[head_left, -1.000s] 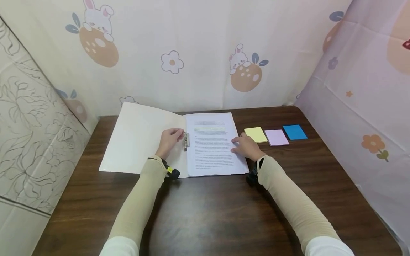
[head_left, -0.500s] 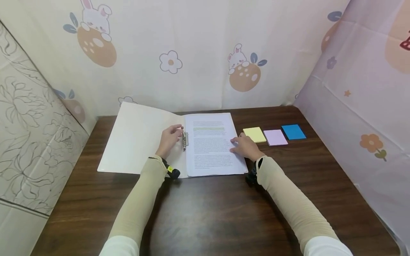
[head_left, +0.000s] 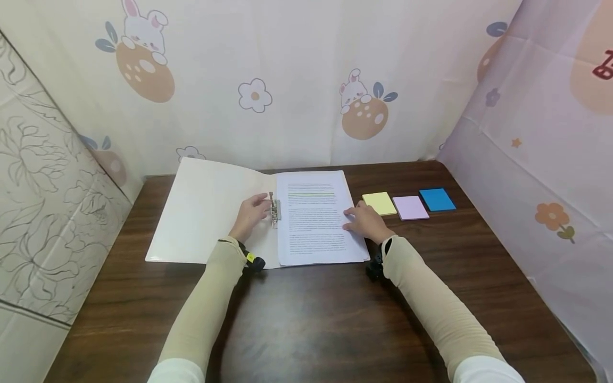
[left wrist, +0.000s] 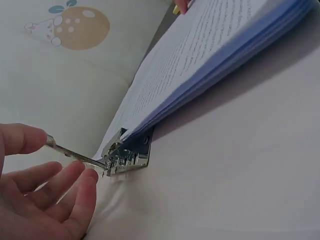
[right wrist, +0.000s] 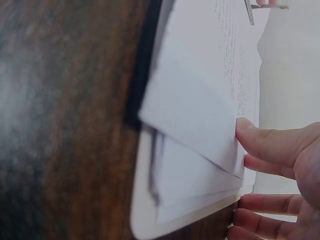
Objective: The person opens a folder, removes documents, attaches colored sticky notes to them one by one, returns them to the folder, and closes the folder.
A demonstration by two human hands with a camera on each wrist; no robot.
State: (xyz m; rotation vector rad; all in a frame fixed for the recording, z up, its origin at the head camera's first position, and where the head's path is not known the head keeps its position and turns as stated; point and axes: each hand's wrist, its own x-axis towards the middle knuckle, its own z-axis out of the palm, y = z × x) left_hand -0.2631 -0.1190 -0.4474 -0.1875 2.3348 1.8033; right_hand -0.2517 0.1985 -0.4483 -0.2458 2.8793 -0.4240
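Note:
A white folder [head_left: 201, 213] lies spread on the table, a stack of printed sheets [head_left: 311, 223] on its right side. On the top page, a green highlighted line runs near the top. The metal clip [head_left: 275, 211] sits at the sheets' left edge, its lever [left wrist: 75, 154] raised. My left hand [head_left: 251, 215] is beside it with loosely bent fingers; in the left wrist view one fingertip meets the lever's free end and others lie near its base. My right hand [head_left: 367, 221] rests at the right edge of the sheets, thumb [right wrist: 270, 142] on the page.
Yellow [head_left: 379, 203], lilac [head_left: 410, 207] and blue [head_left: 437, 199] sticky note pads lie right of the folder. The wooden table [head_left: 306, 324] meets a patterned curtain [head_left: 297, 122] behind and at the right, with a tiled wall [head_left: 43, 170] at the left.
The left hand's fingers have loosened at the clip lever, which stands higher than before. The right hand has stayed at the page edge. The head view has shifted slightly.

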